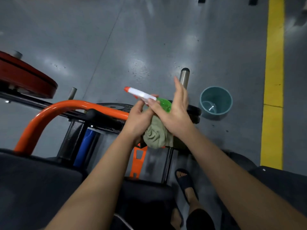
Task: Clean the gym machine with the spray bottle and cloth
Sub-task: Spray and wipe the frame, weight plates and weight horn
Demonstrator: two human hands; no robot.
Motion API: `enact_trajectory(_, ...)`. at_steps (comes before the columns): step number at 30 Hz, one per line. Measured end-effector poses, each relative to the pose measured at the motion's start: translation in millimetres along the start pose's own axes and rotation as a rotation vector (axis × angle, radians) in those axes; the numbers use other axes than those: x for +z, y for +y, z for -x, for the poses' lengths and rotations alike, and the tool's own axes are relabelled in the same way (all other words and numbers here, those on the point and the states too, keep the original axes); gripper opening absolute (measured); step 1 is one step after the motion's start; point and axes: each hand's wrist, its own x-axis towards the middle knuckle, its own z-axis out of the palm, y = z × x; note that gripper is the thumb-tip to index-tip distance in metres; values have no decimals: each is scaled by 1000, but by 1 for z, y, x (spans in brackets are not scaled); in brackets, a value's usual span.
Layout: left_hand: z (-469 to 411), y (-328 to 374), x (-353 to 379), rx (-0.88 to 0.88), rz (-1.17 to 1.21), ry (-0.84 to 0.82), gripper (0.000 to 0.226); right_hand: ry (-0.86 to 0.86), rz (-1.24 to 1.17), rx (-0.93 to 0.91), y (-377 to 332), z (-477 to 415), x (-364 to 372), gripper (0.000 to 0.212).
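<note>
The spray bottle (pixel 163 104) has a green body, a white head and an orange nozzle that points up and to the left. My left hand (pixel 137 117) grips it around the neck by the trigger. My right hand (pixel 175 112) lies flat against the green body, fingers straight and thumb across the neck. An olive-green cloth (pixel 156 135) hangs bunched just below both hands; which hand holds it is hidden. The gym machine's orange curved bar (pixel 66 105) and black frame (pixel 73 135) run under and to the left of my hands.
A teal bucket (pixel 216 102) stands on the grey floor to the right, beside a steel peg (pixel 184 78). A red weight plate (pixel 25 77) is at the left, a black plate (pixel 116 106) behind the bar. A yellow floor line (pixel 274 80) runs along the right. My sandalled foot (pixel 184 181) is below.
</note>
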Motion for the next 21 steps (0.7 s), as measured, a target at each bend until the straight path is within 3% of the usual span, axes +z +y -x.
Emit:
enact_trajectory(1, -2, 0, 1, -60, 161, 70, 28, 39, -31, 77, 10, 7, 1, 100)
enact_trajectory(3, -9, -3, 3, -103, 348, 200, 27, -125, -234, 293, 26, 17, 4, 64)
enact_trajectory(5, -16, -12, 9, -99, 331, 284, 28, -374, -518, 511, 40, 24, 14, 48)
enact_trajectory(6, -19, -16, 13, -93, 309, 309, 30, -396, -587, 551, 45, 25, 20, 45)
enact_trajectory(9, -28, -23, 14, -105, 313, 368, 30, -270, -547, 487, 50, 13, 26, 18)
enact_trajectory(11, -35, -22, 7, -95, 284, 424, 25, -135, -475, 450, 49, 5, 16, 14)
enact_trajectory(14, -43, -28, -11, -13, -28, 461, 22, 79, -486, 470, 53, -5, -7, 20)
enact_trajectory(18, -49, -44, -30, -182, -918, 363, 41, 266, -182, 361, 82, -23, -37, 23)
enact_trajectory(21, -53, -52, -28, -225, -1097, 350, 50, 259, 143, 130, 111, -46, -45, 40)
